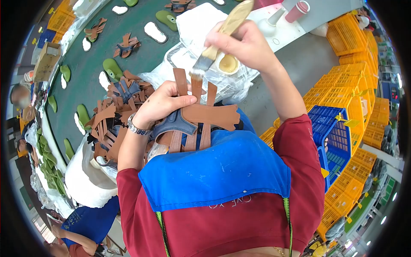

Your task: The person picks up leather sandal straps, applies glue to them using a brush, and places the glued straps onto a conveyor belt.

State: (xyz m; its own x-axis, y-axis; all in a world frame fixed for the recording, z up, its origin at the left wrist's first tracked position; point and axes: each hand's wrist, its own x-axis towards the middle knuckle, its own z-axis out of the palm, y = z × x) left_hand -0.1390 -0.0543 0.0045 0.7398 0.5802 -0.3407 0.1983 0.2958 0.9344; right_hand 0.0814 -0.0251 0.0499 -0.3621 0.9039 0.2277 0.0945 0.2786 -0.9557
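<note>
In our left hand (165, 103) we grip a brown strap upper (209, 116) with a dark blue padded piece, thumb pressed on top near the base of its upright straps. The upper is held just above the blue apron (218, 171), its lower straps hanging towards the cloth. Our right hand (244, 45) is closed around the wooden handle of a flat paintbrush (204, 62), the bristles down at the tip of the middle strap.

Just beside the brush sits a small round tub (228, 64) holding a yellowish, glue-like substance. It is by a white mesh basket (175, 58) partly covered with clear plastic; what else the basket holds we cannot tell. Further up, a pink cup (298, 11) stands on the white surface (280, 36), near a white container with a tapered spout (274, 19).

To our left, more brown and navy uppers (113, 118) lie heaped at the edge of the green conveyor belt (92, 64), above a white sack (87, 177). Green soles (112, 68), white soles (155, 32) and further uppers are spread along the belt. An open cardboard box (46, 62) stands beyond it.

To our right, yellow crates (346, 75) are stacked in rows around a blue crate (338, 141); the items inside the blue one are too small to tell.
</note>
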